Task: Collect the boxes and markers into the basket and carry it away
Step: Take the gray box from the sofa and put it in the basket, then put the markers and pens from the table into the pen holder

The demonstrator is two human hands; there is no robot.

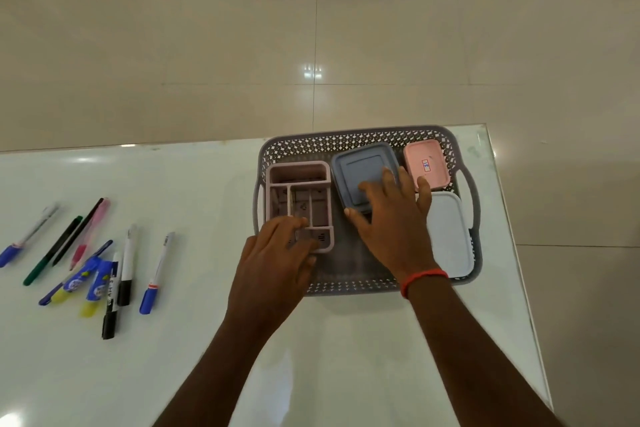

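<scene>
The grey perforated plastic basket [363,146] sits at the white table's [207,184] far right corner. The left hand [277,260] curls round the pink divided box's [298,173] near rim inside it. The right hand [391,222] rests flat, fingers spread, on the blue-grey lidded box [360,166]. The markers [127,263] lie well left.

One wide-angle view, worn on the person's head, faces forward and steeply down onto the white tabletop [194,191] from close above. The left hand [273,263] and right hand [391,218] reach in from the lower edge. The basket [346,144] lies right of centre, and the tiled floor [311,28] fills the upper part beyond the tabletop's far edge.
</scene>
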